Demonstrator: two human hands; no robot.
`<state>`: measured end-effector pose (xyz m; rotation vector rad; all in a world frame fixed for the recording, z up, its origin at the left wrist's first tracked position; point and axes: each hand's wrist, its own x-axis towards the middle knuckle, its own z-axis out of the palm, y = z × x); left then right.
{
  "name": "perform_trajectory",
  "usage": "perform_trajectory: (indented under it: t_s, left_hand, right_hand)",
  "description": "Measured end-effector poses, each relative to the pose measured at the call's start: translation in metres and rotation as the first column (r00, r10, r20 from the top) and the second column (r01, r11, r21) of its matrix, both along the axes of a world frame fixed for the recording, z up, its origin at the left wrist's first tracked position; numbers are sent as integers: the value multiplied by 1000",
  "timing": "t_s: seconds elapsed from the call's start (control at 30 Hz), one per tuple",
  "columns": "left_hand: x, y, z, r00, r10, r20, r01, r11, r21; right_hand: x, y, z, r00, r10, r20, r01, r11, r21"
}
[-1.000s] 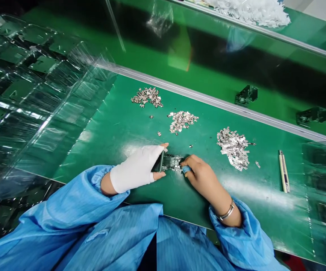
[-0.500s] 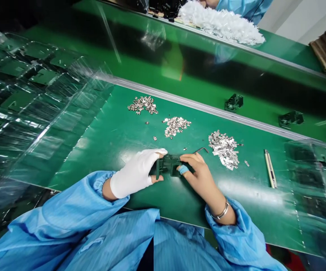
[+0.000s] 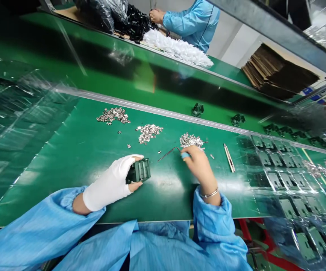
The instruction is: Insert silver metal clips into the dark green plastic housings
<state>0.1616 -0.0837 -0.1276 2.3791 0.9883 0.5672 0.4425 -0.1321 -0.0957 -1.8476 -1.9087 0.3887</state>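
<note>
My left hand [image 3: 114,180], in a white glove with bare fingertips, grips a dark green plastic housing [image 3: 142,170] above the green table [image 3: 163,203]. My right hand [image 3: 198,163], bare with a blue wrap on one finger, is at the near edge of the right pile of flat metal pieces [image 3: 190,140]. Its fingers are pinched together at the bent end of a thin hex key [image 3: 168,153], whose long arm points left toward the housing. Two more piles of small metal parts, a middle one [image 3: 149,133] and a left one [image 3: 113,115], lie farther back.
A cutter knife [image 3: 229,158] lies right of the piles. Clear trays with green parts [image 3: 278,158] stand at the right, more clear trays [image 3: 18,113] at the left. Green housings [image 3: 197,109] sit behind the metal rail [image 3: 151,111]. Across the bench, a person's blue sleeve [image 3: 179,22] shows.
My right hand has let go of the green housing and taken hold of the hex key. My left hand has turned the housing. The camera view has swung to the right.
</note>
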Motion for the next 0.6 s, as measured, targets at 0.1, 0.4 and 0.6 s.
perform_trajectory:
  t_s: [0.1, 0.4, 0.6]
  left_hand:
    - [0, -3, 2, 999, -12, 44, 14, 999, -51]
    - [-2, -5, -8, 988, -126, -87, 122, 991, -53]
    - [-6, 5, 12, 995, -22, 102, 24, 1000, -20]
  right_hand:
    - [37, -4, -1, 957, -208, 202, 235, 965, -119]
    - [34, 0, -11, 947, -302, 114, 317, 937, -150]
    - [41, 6, -21, 892, -385, -238, 381, 922, -63]
